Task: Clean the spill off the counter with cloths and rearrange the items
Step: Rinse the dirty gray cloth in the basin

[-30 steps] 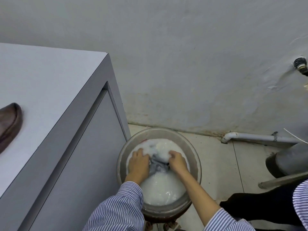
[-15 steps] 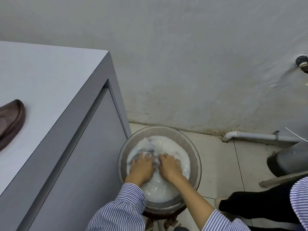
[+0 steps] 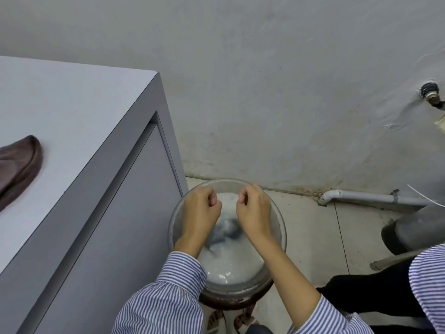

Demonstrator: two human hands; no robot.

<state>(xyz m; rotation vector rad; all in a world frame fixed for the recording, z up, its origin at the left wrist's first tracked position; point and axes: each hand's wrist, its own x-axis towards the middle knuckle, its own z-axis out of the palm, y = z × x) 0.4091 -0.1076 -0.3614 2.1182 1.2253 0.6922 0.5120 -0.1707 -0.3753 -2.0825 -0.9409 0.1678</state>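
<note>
A round clear basin [image 3: 282, 227] of milky, soapy water stands on a dark stool on the floor, beside the grey counter [image 3: 72, 112]. My left hand [image 3: 199, 213] and my right hand [image 3: 252, 213] are raised over the water, side by side, fingers curled tight. A grey cloth [image 3: 226, 229], blurred by motion, hangs between and below the hands, its lower end at the water; the gripped edges are hidden under my fingers. A brown cloth [image 3: 18, 169] lies on the counter top at the far left.
The counter's side panel stands right against the basin's left. A white pipe [image 3: 361, 196] runs along the wall base, with a valve [image 3: 431, 94] higher on the wall. A grey container [image 3: 419, 227] and a dark trouser leg [image 3: 373, 295] fill the right floor.
My hands were pressed down together on the cloth in the water; now they are lifted and slightly apart, and the grey cloth has come up with them.
</note>
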